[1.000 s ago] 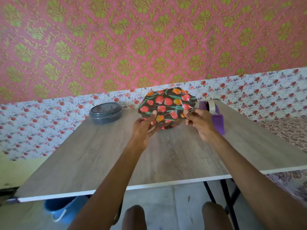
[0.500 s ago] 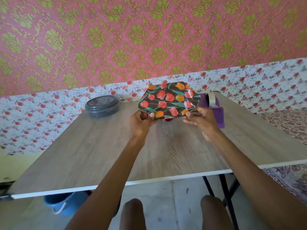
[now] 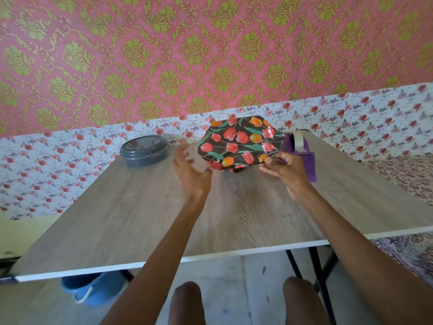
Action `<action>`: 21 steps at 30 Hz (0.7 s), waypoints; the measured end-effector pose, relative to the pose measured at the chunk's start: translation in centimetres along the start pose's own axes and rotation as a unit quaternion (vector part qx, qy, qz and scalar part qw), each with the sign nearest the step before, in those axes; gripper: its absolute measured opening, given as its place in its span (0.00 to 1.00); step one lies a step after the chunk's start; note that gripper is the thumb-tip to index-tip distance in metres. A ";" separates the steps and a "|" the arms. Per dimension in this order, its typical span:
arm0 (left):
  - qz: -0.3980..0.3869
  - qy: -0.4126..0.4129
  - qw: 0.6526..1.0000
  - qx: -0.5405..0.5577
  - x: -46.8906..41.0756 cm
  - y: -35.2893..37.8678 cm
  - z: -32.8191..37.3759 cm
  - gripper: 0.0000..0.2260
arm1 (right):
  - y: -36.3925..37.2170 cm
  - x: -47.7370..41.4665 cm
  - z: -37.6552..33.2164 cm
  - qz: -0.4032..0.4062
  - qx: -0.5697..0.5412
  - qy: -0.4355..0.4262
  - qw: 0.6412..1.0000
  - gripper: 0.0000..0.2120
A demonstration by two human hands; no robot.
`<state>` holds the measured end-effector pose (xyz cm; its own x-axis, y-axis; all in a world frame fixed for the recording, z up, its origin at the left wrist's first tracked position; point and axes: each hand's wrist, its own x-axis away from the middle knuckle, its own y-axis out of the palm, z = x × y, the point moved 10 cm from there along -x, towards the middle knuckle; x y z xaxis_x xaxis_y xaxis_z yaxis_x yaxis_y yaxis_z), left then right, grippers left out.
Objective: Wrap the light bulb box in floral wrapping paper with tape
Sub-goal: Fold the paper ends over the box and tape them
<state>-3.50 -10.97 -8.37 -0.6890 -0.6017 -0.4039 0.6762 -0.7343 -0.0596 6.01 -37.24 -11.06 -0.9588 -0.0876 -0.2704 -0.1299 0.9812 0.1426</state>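
Over the far half of the pale wood-grain desk (image 3: 140, 219), the light bulb box wrapped in dark tulip-print paper (image 3: 236, 144) tilts up, its long axis running left to right. The right hand (image 3: 288, 170) is nearer, its fingers pinching the lower right corner. The left hand (image 3: 192, 172) hovers just beside the left edge, fingers spread, holding nothing.

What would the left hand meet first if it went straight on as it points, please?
Probably the wall: the left hand points between the container and the box, though depth is unclear.
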 end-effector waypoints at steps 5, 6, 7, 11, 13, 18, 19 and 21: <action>0.029 0.382 0.892 -0.242 3.0 1.3 10.2 0.20 | 0.4 -0.2 -1.0 -0.003 0.015 -0.027 1.000 0.11; -0.012 0.407 0.865 -0.293 2.9 2.9 10.6 0.18 | 0.6 -0.2 -1.3 -0.006 0.015 -0.033 0.999 0.11; -0.051 0.415 0.840 -0.346 2.5 4.4 10.5 0.20 | 0.7 -0.2 -1.4 -0.008 0.015 -0.036 0.999 0.09; -0.175 0.363 0.808 -0.430 -0.3 6.9 8.2 0.36 | 1.0 -0.2 -1.9 -0.013 0.018 -0.039 0.999 0.04; -0.222 0.329 0.813 -0.426 -1.3 7.4 7.5 0.41 | 0.9 -0.2 -2.0 -0.011 0.018 -0.038 0.999 0.07; -0.240 0.317 0.791 -0.464 -1.9 8.3 8.0 0.46 | 1.1 -0.5 -2.9 -0.005 0.027 -0.053 0.998 0.10; -0.238 0.320 0.784 -0.475 -2.1 8.5 8.2 0.46 | 1.3 -0.6 -3.2 -0.004 0.026 -0.055 0.998 0.09; -0.236 0.329 0.771 -0.491 -2.3 9.0 8.6 0.47 | 1.6 -0.7 -3.5 -0.002 0.022 -0.057 0.998 0.08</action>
<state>1.89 -18.93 -0.14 -0.8560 0.1870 -0.4820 0.4844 -0.0355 -0.8741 5.54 -36.20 -7.27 -0.9228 -0.0731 -0.3784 -0.1193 0.9878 0.1002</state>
